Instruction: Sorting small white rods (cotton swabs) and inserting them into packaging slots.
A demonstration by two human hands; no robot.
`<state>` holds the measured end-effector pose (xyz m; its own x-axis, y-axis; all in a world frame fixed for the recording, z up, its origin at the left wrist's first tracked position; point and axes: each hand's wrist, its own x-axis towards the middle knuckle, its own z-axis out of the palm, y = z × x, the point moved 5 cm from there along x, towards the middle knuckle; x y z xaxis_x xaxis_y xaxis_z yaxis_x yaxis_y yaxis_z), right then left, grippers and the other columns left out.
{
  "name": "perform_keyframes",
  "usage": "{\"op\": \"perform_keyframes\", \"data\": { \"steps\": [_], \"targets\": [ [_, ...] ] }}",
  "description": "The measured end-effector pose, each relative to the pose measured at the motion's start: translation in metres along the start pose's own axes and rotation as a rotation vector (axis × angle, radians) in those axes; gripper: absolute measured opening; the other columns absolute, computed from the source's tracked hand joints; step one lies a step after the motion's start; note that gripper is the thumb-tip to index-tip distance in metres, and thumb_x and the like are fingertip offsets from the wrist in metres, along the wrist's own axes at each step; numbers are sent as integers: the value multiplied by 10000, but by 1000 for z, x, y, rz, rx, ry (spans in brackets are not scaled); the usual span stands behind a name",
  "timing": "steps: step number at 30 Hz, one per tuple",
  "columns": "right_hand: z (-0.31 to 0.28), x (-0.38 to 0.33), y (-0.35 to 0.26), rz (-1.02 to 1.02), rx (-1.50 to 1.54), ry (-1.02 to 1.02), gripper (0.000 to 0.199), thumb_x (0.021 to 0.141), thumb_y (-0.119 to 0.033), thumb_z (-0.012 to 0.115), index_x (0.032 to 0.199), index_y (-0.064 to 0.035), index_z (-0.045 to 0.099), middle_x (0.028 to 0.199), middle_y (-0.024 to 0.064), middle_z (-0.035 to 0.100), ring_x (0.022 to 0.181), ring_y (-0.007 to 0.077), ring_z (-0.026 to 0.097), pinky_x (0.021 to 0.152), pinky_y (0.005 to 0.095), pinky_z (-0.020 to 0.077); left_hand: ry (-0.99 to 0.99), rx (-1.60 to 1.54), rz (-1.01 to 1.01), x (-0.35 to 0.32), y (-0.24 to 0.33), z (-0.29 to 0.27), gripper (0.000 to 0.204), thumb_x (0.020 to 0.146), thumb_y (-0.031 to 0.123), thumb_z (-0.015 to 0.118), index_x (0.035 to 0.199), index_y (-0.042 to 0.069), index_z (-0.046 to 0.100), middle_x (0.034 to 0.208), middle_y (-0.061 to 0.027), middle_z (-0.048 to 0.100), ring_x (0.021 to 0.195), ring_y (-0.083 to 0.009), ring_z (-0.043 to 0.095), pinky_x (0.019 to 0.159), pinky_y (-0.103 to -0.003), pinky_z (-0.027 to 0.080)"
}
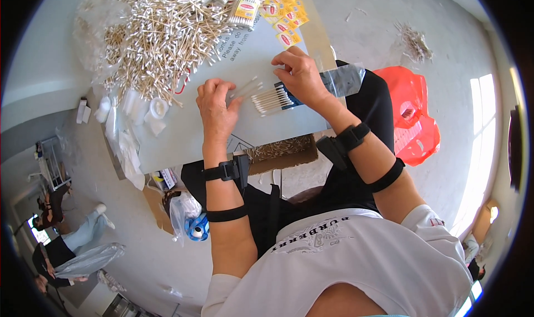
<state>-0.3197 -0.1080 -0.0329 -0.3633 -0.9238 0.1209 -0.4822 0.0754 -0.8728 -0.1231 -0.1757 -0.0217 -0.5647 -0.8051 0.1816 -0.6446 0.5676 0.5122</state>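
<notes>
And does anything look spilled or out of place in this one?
Yes: a loose heap of thin sticks, probably swabs, lies on the floor right of the table, apart from the big swab pile on top. It looks spilled, though it could be discards.

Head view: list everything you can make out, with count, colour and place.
Table: 1, grey, upper centre.
Loose cotton swabs: uncountable, white, table's far left.
Swab packs: several, yellow, table's far side.
Cards: many, yellow, table's far right.
Swab row: 1, white, toward table's near edge.
Plastic sleeve: 1, clear, table's right edge.
Cardboard box: 1, brown, below table's near edge.
Plastic bag: 1, red, right floor.
Stick heap: 1, pale, far right floor.
Other people: at least 2, dark tops, lower left.
Arm straps: 4, black, both forearms.
Left hand: 1, bare, left of swab row.
Right hand: 1, bare, over table.
</notes>
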Motion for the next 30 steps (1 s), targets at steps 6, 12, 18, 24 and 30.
{"op": "perform_keyframes", "data": {
  "steps": [6, 12, 18, 24, 30],
  "targets": [
    [1, -39, -4, 23, 311, 215, 177, 920, -72, 557, 1067, 9, 611, 1119, 136, 584, 964, 222, 599, 850, 306, 480, 49, -140, 32, 4, 10, 15, 246, 749, 51, 692, 990, 61, 642, 1084, -84, 554, 1055, -287, 489, 927, -416, 394],
    [21, -34, 2, 13, 559, 211, 309, 992, -146, 485, 1245, 24, 535, 1296, 163, 534, 1200, 239, 510, 1012, 304, 381, 451, -788, -177, -10, 15, 36, 301, 989, 246, 486, 1167, 18, 573, 1241, -113, 555, 1186, -224, 463, 1012, -354, 367],
    [30, -28, 7, 17, 593, 105, 346, 1024, -162, 430, 1309, 21, 498, 1367, 124, 480, 1249, 175, 463, 1048, 307, 390, 109, -925, -165, 9, 32, 53, 390, 1019, 305, 440, 1221, -14, 541, 1150, -121, 601, 1027, -196, 564, 951, -347, 436],
    [20, -32, 13, 73, 631, 175, 354, 1025, -171, 429, 1310, 30, 493, 1321, 123, 519, 1227, 183, 490, 1052, 314, 393, 128, -911, -139, 6, 40, 48, 404, 1020, 338, 424, 1226, 8, 534, 1153, -98, 588, 1015, -180, 557, 923, -311, 433],
    [27, -37, 3, 61, 557, 91, 365, 1024, -175, 435, 1307, 49, 488, 1308, 140, 529, 1216, 186, 508, 1047, 311, 397, 207, -886, -159, -4, 42, 51, 440, 1024, 349, 406, 1245, -13, 523, 1195, -130, 580, 1060, -226, 570, 973, -375, 433]
  ]
}}
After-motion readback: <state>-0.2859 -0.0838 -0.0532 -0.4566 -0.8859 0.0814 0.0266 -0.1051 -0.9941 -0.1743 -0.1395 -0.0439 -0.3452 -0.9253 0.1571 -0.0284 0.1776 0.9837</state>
